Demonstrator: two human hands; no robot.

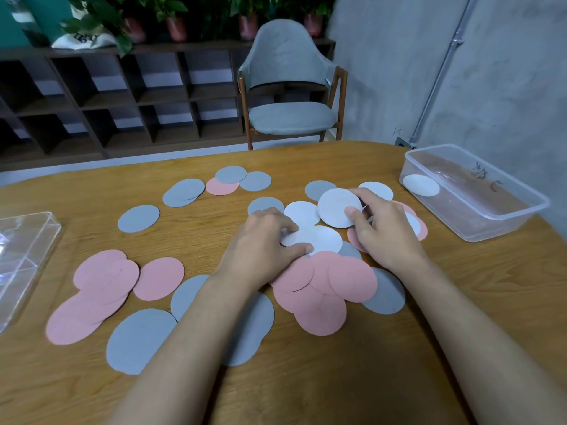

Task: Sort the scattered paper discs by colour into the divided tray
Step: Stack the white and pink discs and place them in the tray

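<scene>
My right grip [383,231] is pinching a raised white disc [336,204], thumb on its face, tilted up over the pile. My left grip [264,240] has thumb and finger pinched on a flat white disc [325,239] lying by the pink discs [352,279] in the middle of the surface [337,378]. Grey discs [138,218] are scattered all around. The clear tub [503,222] on my right holds a lone white disc [421,185], and the divided tray [21,250] sits at the left edge.
</scene>
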